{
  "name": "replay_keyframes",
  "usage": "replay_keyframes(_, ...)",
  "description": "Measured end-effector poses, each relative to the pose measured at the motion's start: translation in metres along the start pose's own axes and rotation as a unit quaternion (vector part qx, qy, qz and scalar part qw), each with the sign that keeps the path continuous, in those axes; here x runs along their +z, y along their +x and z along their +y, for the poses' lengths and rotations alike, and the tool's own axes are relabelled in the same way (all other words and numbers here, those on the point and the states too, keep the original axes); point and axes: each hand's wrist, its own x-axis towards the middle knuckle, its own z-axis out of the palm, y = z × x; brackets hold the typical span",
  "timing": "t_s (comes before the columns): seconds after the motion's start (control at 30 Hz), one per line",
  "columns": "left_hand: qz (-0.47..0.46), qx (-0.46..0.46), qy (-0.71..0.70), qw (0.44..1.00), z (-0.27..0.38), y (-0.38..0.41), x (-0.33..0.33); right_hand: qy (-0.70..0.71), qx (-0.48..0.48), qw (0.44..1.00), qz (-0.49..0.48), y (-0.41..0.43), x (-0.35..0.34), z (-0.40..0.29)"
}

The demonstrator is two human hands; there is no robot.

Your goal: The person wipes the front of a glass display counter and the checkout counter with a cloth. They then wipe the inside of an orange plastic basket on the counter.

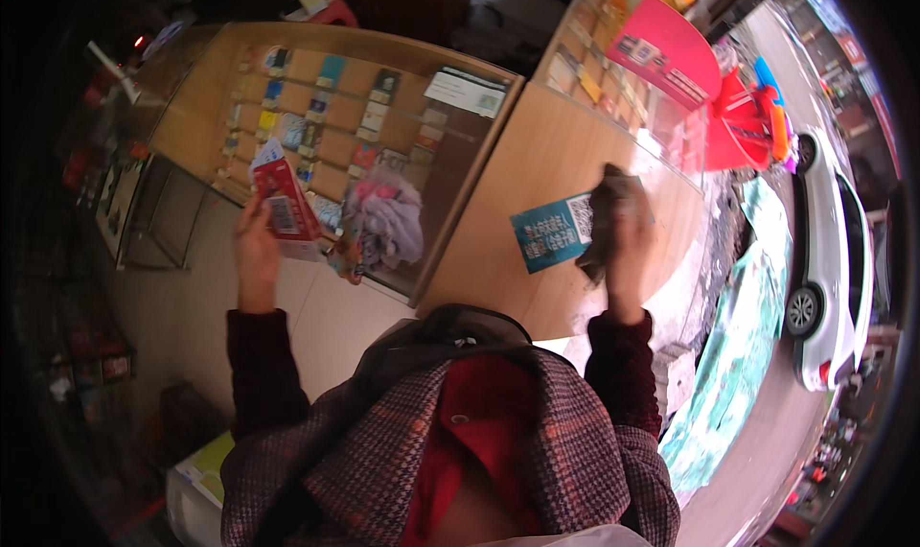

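Observation:
My left hand grips red printed cards or thin packets, one bearing a printed code, raised over the left part of the glass display counter. A dark, crumpled cloth is under my right hand, which is blurred, on the wooden counter top. Partly covered by the cloth is a teal sign with white writing and a printed code. Close to the cards in my left hand lies a bundle of pale lilac fabric or plastic with some pink in it.
Small packs line the shelves under the glass. A pink display stand and red plastic goods stand at the far right corner. Outside are a green sheet and a parked white car. A metal-framed stand is at left.

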Motion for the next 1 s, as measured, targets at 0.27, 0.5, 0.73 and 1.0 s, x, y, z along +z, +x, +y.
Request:
replay_keyframes(0.27, 0.009, 0.059, 0.546, 0.836, -0.053, 0.135, -0.112, -0.341, -0.172, 0.894, -0.233, -0.087, 0.099, 0.1)
replay_keyframes(0.5, 0.023, 0.184, 0.63, 0.754, -0.063, 0.145, -0.121, -0.591, 0.107, 0.794, 0.099, 0.044, -0.122, 0.196)
replay_keyframes(0.73, 0.059, 0.181, 0.503, 0.843, -0.021, 0.023, -0.021, -0.384, -0.056, 0.91, -0.146, -0.117, 0.046, 0.099)
replay_keyframes(1.0, -0.091, 0.278, 0.35, 0.89, -0.027, -0.025, 0.054, -0.477, -0.061, 0.874, -0.077, -0.057, -0.06, 0.147)
